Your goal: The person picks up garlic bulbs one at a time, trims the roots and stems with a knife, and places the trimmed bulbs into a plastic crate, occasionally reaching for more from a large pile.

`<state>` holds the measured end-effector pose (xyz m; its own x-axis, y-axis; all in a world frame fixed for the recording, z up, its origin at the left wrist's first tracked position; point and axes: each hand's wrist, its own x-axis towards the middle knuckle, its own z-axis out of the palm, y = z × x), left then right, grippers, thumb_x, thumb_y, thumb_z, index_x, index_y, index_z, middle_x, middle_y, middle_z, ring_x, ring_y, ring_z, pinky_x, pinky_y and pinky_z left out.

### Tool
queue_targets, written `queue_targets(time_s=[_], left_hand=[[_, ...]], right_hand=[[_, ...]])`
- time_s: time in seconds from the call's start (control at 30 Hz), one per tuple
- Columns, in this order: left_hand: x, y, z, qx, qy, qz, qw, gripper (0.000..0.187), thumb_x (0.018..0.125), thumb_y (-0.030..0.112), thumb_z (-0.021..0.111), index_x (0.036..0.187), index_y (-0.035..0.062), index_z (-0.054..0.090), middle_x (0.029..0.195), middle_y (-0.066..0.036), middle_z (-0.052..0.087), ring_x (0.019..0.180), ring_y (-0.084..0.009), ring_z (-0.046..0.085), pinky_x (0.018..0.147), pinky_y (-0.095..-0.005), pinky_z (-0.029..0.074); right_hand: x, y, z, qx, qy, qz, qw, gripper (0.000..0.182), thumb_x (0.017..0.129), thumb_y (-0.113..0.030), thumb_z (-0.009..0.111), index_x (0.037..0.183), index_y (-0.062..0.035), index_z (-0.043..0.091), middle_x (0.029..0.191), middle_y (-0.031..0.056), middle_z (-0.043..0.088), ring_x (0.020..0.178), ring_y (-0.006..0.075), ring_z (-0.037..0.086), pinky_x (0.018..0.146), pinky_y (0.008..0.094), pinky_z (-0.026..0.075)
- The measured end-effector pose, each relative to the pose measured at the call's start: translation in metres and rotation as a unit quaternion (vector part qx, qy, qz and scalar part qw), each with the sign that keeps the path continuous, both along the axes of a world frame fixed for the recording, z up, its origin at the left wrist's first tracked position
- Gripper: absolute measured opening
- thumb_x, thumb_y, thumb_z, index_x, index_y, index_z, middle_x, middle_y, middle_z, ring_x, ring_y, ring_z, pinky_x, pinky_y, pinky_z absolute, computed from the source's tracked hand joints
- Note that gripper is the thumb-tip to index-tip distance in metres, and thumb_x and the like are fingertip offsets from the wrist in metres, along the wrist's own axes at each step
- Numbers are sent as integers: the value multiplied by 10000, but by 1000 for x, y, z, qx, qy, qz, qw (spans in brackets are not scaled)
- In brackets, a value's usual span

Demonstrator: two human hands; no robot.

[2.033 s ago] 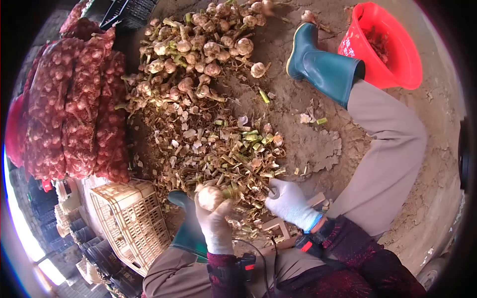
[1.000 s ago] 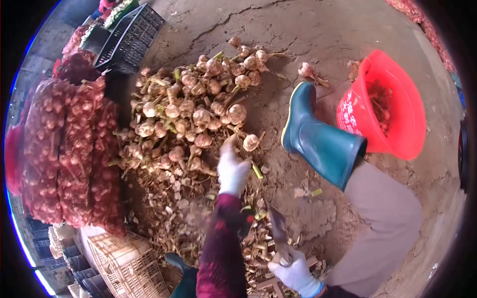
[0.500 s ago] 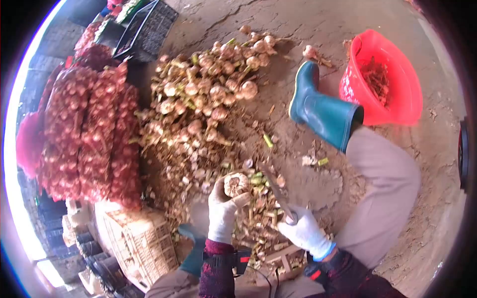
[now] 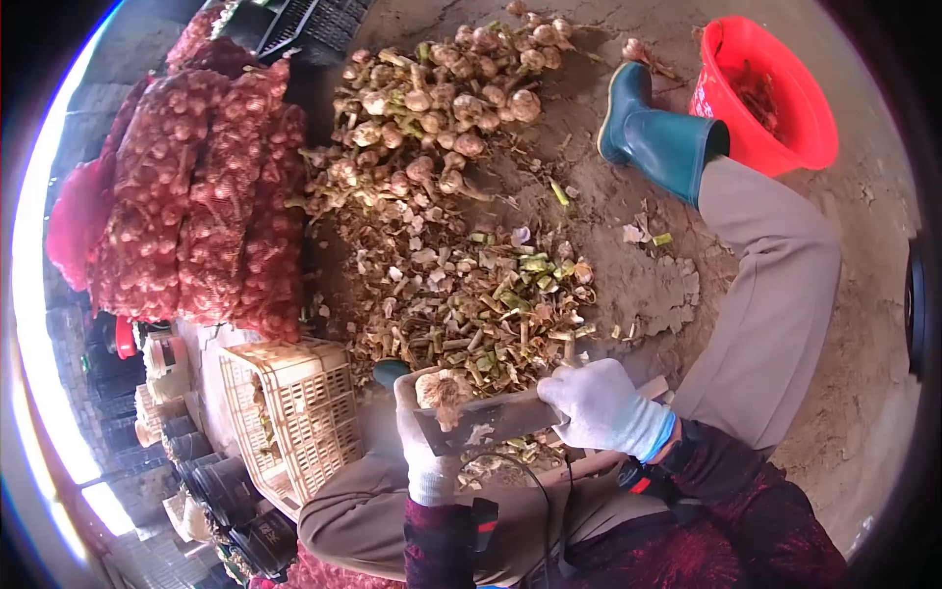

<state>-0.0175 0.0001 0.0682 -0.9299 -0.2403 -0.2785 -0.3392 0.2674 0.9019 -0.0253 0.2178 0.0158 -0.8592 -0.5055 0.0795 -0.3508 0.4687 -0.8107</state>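
My left hand (image 4: 422, 461), in a white glove, has its fingers closed round a garlic bulb (image 4: 444, 390). My right hand (image 4: 608, 410), gloved in white too, grips a knife at its handle end. The broad dark blade of the knife (image 4: 505, 418) lies level, its far end overlapping my left hand just below the bulb. Beyond my hands, cut garlic stalks and peel (image 4: 491, 304) litter the ground. A heap of garlic bulbs with stems (image 4: 442, 98) lies further off.
Red mesh sacks of garlic (image 4: 196, 206) stand at the left, above a cream plastic crate (image 4: 294, 412). At the upper right a red bucket (image 4: 805, 108) holds dry scraps, close to a green boot (image 4: 667, 147). A black crate (image 4: 319, 25) sits at the top left.
The knife has swung from pointing away at a slant to lying across, with its blade now at the garlic bulb. My view has tilted down, and both hands appear lower.
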Motion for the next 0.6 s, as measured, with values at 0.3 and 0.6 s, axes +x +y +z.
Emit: queue_targets(time_s=[0.3, 0.6], left_hand=[[15, -18, -54, -116, 1, 12, 993, 312, 832, 163, 623, 1082, 43, 481, 978, -71, 610, 852, -180, 623, 768, -295, 532], [5, -11, -13, 155, 38, 105, 982, 661, 549, -64, 768, 1130, 18, 464, 942, -73, 600, 820, -183, 631, 677, -288, 569]], right_hand=[[-4, -19, -45, 53, -113, 10, 992, 109, 701, -159, 631, 799, -113, 614, 719, 106, 634, 680, 307, 660, 569, 431, 509], [-22, -17, -29, 44, -127, -18, 991, 157, 742, -213, 657, 859, -115, 623, 724, 115, 653, 711, 313, 665, 612, 431, 526]])
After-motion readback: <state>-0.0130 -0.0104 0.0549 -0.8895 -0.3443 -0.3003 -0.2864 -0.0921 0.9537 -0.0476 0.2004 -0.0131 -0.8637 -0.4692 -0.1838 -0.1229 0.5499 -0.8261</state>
